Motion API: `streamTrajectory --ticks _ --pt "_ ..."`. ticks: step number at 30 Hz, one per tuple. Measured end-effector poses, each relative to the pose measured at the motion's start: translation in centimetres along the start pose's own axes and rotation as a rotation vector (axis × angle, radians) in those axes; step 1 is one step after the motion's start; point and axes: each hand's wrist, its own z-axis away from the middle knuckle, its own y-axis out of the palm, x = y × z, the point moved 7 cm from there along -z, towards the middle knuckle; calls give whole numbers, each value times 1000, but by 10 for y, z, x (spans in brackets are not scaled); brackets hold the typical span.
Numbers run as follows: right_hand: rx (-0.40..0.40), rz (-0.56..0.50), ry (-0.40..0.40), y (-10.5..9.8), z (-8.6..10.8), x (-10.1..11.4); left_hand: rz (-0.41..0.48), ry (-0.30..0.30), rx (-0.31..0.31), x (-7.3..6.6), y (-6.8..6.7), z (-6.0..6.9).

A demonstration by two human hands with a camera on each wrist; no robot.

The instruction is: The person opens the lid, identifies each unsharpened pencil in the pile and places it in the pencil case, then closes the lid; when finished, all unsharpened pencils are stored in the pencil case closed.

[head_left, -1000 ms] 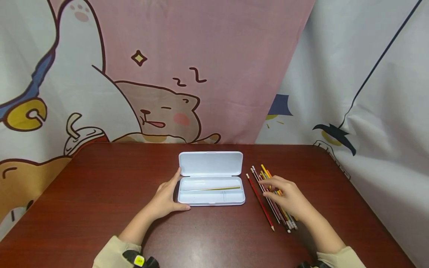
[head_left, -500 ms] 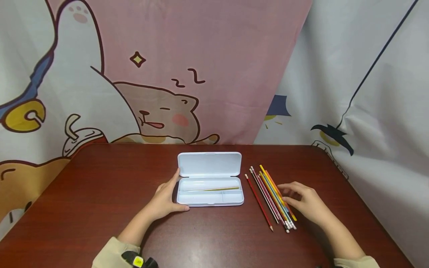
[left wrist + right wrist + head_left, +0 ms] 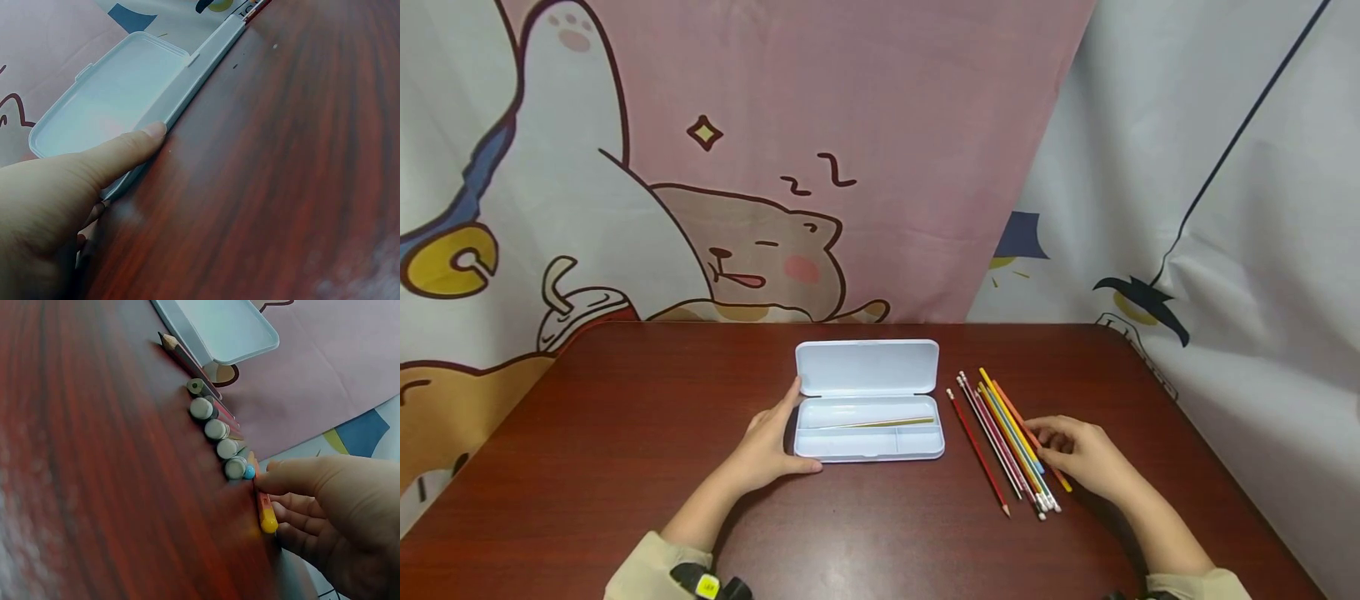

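A white pencil case (image 3: 868, 447) lies with its lid (image 3: 867, 367) raised, and one gold-coloured slim stick (image 3: 891, 422) is inside the long compartment. My left hand (image 3: 766, 446) grips the case's left end, thumb on the front wall and index finger near the hinge. To the right, a bundle of pencils (image 3: 1000, 433) is spread slantwise on the table. My right hand (image 3: 1086, 454) pinches an orange pencil (image 3: 262, 499) with a rounded yellow end, at the bundle's right edge. Its other fingers are curled behind that pencil, partly hidden.
A red pencil (image 3: 976, 450) lies a little apart, between the case and the bundle. The brown table (image 3: 880, 533) ends at a printed curtain (image 3: 910, 167) at the back. Another curtain part hangs along the right.
My right hand has moved from over the bundle to its right edge and taken hold of the orange pencil, whose yellow end has shifted slightly right. The left hand stays on the case.
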Motion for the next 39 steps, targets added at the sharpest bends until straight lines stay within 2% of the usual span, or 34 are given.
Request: streamTrajectory --ticks 7,10,15,21,29,39 --pt "-39 60 6 -1 -3 7 -2 1 -6 0 -1 -1" --pt "-51 77 38 -1 -5 7 -4 2 -7 0 -2 -1" --pt "-80 76 80 -1 -6 7 -11 2 -9 0 -3 -1" --pt "-105 53 70 -3 -5 8 -5 -2 -9 1 -3 0" --pt "-164 101 -30 -11 -2 14 -10 3 -9 -1 -2 0" --pt "-226 130 -240 -13 -1 48 -6 1 2 -2 -1 0"
